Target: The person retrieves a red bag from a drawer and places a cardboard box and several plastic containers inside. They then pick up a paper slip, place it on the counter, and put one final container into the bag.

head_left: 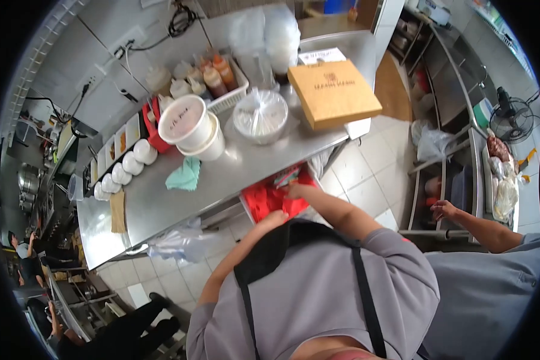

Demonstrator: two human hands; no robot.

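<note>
The person stands over a steel counter (222, 180), wearing a grey top and a dark apron. Both forearms reach forward and down into a red tray (264, 204) that sits below the counter's front edge, in an open drawer or shelf.

The left hand (274, 218) rests at the tray's near edge, fingers curled; whether it grips anything cannot be told. The right hand (295, 191) lies further in, at the tray's far side, touching the red contents there (a small multicoloured packet (287, 177) lies just beside its fingers). Its grip likewise cannot be told. The two hands are near each other but apart.

A bunched clear plastic bag (183, 243) hangs off the counter's front edge, left of the tray.

On the counter, in order of distance:
- a green cloth (186, 175), lying flat;
- two stacked white tubs (193, 127), the upper one lidded;
- a clear lidded bowl (260, 115), beside the tubs;
- a brown box (333, 93), overhanging the counter's right end;
- a white basket (225, 90) holding sauce bottles (216, 78), against the wall.

A row of small white cups (123, 171) runs along the counter's left rear edge.

To the right, a co-worker's hand (444, 210) (grey sleeve) touches a metal rack (450, 180). A fan (513, 117) stands beyond it.
</note>
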